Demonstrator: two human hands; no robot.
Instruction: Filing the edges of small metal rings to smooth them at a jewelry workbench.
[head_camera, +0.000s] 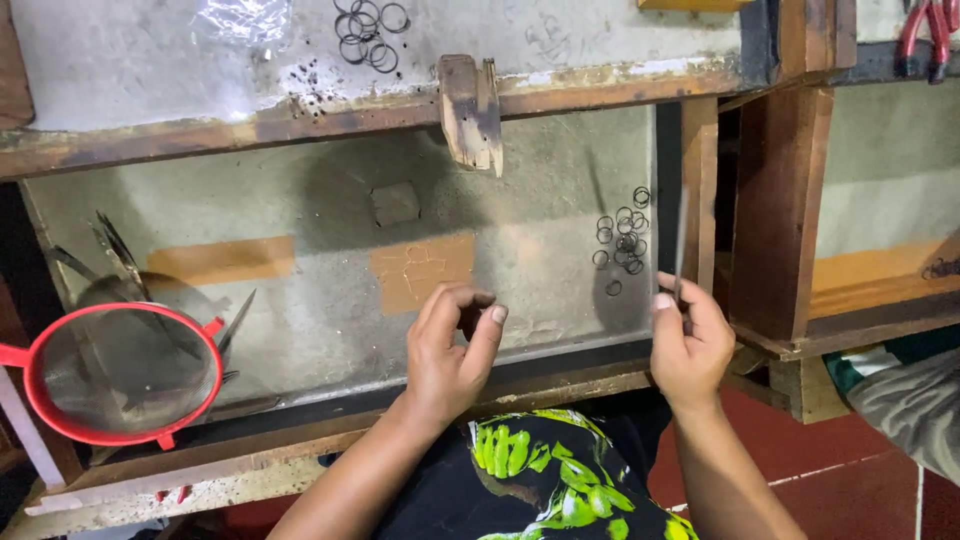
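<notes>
Right now the right hand (690, 335) pinches a thin metal rod (680, 245) that stands upright, just beside a bunch of small dark rings (622, 240) lying in the open tray (300, 330). The left hand (450, 350) is curled narrow, thumb and fingers close as if nipping something tiny, though it cannot be seen. It looks like ring-making work, and the next move calls for steady, gentle fingers.

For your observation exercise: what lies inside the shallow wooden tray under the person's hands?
Inside the tray: a red-rimmed sieve, metal tools partly behind it, and small dark rings. The left hand and right hand cover some floor.
</notes>
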